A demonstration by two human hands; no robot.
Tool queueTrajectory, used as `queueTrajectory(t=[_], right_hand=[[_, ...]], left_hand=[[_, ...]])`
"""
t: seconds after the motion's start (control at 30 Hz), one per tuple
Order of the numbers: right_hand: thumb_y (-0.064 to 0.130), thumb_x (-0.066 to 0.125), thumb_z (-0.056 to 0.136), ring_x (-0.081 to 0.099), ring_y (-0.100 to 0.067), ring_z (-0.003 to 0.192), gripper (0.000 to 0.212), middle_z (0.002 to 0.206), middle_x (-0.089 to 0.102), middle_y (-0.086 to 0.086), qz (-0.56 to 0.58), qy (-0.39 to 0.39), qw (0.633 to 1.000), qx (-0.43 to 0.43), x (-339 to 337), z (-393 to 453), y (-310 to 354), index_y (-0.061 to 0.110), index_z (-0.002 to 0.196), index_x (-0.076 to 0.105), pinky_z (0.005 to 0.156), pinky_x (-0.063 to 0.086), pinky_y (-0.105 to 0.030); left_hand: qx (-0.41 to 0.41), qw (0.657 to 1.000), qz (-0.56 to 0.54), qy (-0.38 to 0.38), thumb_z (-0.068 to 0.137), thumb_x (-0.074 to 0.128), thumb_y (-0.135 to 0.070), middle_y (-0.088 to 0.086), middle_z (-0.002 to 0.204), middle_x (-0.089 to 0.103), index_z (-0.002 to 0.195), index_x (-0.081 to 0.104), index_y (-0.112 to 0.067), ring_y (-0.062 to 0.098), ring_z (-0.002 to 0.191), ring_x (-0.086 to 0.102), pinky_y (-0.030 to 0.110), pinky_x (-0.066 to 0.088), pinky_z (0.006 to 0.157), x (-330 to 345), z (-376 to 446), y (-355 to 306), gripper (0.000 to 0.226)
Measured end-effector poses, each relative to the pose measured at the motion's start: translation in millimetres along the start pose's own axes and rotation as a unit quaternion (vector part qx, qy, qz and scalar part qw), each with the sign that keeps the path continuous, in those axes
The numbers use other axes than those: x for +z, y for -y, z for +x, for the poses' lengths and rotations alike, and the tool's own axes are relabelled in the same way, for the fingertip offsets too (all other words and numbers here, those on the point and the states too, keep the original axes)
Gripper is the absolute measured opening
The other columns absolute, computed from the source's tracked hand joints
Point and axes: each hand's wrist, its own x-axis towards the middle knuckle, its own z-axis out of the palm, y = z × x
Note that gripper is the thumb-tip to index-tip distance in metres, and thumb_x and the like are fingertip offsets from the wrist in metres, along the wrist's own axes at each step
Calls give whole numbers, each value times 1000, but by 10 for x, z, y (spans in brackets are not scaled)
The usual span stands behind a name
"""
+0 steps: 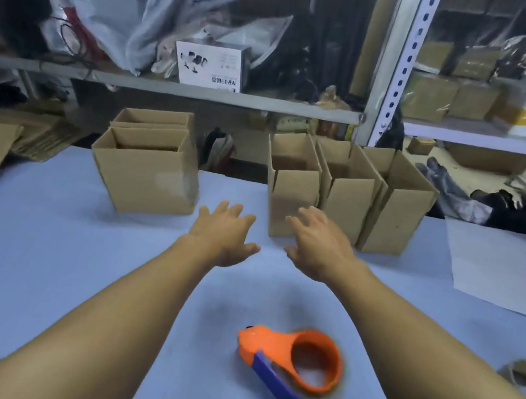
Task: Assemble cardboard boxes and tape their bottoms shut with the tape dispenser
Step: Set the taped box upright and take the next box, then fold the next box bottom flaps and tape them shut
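Tape dispenser flat, long axis diagonal, blue end near-right, both hands' fingers spread, empty.

We see an orange plastic tape dispenser with a blue blade part lying on its side, near the front edge of the table. At the back stand open brown cardboard boxes, all upright: one wide box on the left, and three narrow boxes close together on the right, touching side by side.
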Motion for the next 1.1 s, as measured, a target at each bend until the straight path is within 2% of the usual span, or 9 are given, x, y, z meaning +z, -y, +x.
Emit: queueTrajectory(t=[0.17, 0.3, 0.43, 0.53, 0.63, 0.7, 0.83, 1.0, 1.1], right_hand=[[34, 53, 96, 35, -27, 133, 35, 132, 51, -8, -19, 26, 999, 8, 361, 500, -290, 15, 125, 54, 87, 42, -36], [27, 50, 95, 37, -27, 134, 24, 119, 58, -9, -46, -6, 996, 73, 528, 541, -508, 10, 110, 59, 79, 44, -37], [22, 48, 96, 43, -28, 121, 17, 114, 57, -9, -23, -40, 992, 120, 505, 524, -634, 9, 105, 56, 65, 35, -34], [19, 49, 94, 50, -33, 111, 18, 114, 59, -13, 52, -56, 985, 153, 475, 669, -612, 9, 108, 49, 65, 34, -35], [26, 57, 95, 56, -39, 113, 63, 126, 58, -19, 177, -41, 960, 214, 472, 903, -550, 2, 146, 29, 75, 43, -38], [30, 57, 97, 52, -41, 123, 77, 135, 55, -20, 263, -25, 933, 245, 502, 1040, -535, 5, 156, 15, 91, 46, -40], [26, 54, 97, 48, -38, 130, 64, 139, 56, -13, 331, -54, 907, 255, 631, 1176, -536, 17, 155, 28, 105, 42, -38], [19, 50, 97, 54, -37, 118, 38, 122, 66, -13, 339, -93, 908, 227, 562, 1039, -432, 17, 135, 55, 92, 44, -33], [27, 51, 100, 57, -34, 111, 30, 115, 69, -9, 360, -120, 902, 204, 346, 806, -302, 18, 127, 61, 86, 45, -33]], left_hand=[[5, 1000, -27, -5, 96, 44, -57, 5, 154, 34, 145, 41, -25, 28, 142, 27, 54, 27, 111, 231, 631, -69, 59], [-35, 999, -21, -26, 97, 43, -55, 5, 128, 53, 125, 56, -20, 28, 124, 45, 53, 32, 104, 298, 891, -178, 47], [-68, 996, -37, -42, 96, 45, -56, 5, 127, 57, 122, 56, -20, 28, 119, 50, 51, 35, 102, 323, 1022, -244, 46], [-88, 993, -62, -55, 94, 48, -58, 6, 122, 59, 119, 54, -18, 29, 115, 53, 49, 38, 98, 328, 1089, -259, 48], [-119, 981, -145, -58, 89, 54, -59, 5, 113, 60, 107, 49, -19, 28, 104, 55, 42, 45, 84, 360, 1185, -237, 44], [-127, 966, -218, -57, 86, 59, -57, 4, 113, 61, 113, 49, -19, 28, 103, 57, 38, 46, 77, 413, 1284, -216, 47], [-129, 938, -318, -52, 86, 63, -45, 4, 109, 64, 123, 52, -20, 28, 98, 60, 37, 52, 76, 488, 1431, -229, 46], [-137, 908, -388, -80, 89, 58, -34, 4, 102, 66, 110, 59, -19, 29, 96, 60, 35, 51, 72, 447, 1302, -217, 26], [-118, 888, -432, -105, 92, 58, -40, -2, 115, 68, 122, 62, -23, 24, 109, 59, 39, 52, 89, 294, 955, -132, 35]])
